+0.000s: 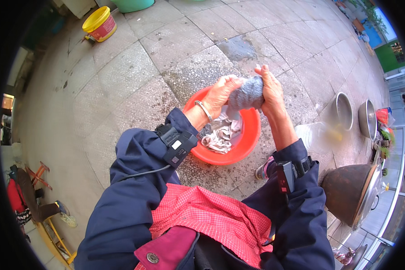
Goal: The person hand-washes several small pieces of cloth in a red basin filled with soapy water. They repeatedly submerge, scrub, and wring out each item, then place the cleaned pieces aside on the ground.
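My left hand (219, 92), with a metal bracelet at its wrist, grips one side of a bunched grey-blue cloth (248, 92). On the other side, my right hand (271, 89) presses around the same cloth, its thumb side up. The cloth is held above the far part of a red plastic basin (244, 143) on the ground. Inside the basin lies a crumpled whitish cloth (221, 138) with darker streaks, and there seems to be some water. My left forearm and hand hide part of the basin's left side.
A yellow bucket (101, 25) and a green tub (133, 5) stand far left on the paved ground (118, 64). At right are two metal basins (344, 111), a translucent container (310, 135) and a large brown pot (347, 192) with a metal lid. A person (37, 192) is at far left.
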{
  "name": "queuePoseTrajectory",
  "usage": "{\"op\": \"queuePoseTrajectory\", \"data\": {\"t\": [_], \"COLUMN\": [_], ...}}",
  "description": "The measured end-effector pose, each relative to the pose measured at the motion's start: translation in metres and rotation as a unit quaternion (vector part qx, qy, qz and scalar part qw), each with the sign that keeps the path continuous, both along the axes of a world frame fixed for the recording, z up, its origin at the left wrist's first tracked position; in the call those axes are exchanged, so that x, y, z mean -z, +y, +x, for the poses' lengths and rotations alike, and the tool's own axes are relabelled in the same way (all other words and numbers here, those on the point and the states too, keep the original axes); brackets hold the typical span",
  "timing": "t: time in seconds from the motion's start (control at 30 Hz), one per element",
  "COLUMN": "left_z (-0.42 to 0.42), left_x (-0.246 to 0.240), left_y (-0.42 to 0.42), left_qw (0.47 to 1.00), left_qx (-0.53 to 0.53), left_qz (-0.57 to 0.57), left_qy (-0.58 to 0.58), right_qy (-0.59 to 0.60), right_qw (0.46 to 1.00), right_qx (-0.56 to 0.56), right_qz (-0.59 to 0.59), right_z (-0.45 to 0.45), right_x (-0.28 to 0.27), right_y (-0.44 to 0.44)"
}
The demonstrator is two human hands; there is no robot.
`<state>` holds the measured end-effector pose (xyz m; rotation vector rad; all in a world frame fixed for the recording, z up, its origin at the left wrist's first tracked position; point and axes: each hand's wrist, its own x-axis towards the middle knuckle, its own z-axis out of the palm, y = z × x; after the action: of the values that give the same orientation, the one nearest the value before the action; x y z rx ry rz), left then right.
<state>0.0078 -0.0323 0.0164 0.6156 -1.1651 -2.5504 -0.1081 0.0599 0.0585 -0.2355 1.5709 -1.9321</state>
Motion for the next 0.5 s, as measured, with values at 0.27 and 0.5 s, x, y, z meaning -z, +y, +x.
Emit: {"op": "queuePoseTrajectory", "data": {"t": [0.27, 0.5], "left_z": [0.0, 0.002], "left_x": [-0.001, -0.015], "left_y": [0.004, 0.003], "left_qw": [0.992, 0.988], "left_qx": [0.075, -0.028], "left_qz": [0.048, 0.07], "left_qy": [0.084, 0.135], "right_qy": [0.055, 0.031], "right_qw": [0.997, 0.986], "right_qx": [-0.035, -0.166], "right_qz": [-0.034, 0.0], "right_z": [-0.008, 0.016], "right_x": [-0.007, 0.018], "right_y": [0.006, 0.019]}}
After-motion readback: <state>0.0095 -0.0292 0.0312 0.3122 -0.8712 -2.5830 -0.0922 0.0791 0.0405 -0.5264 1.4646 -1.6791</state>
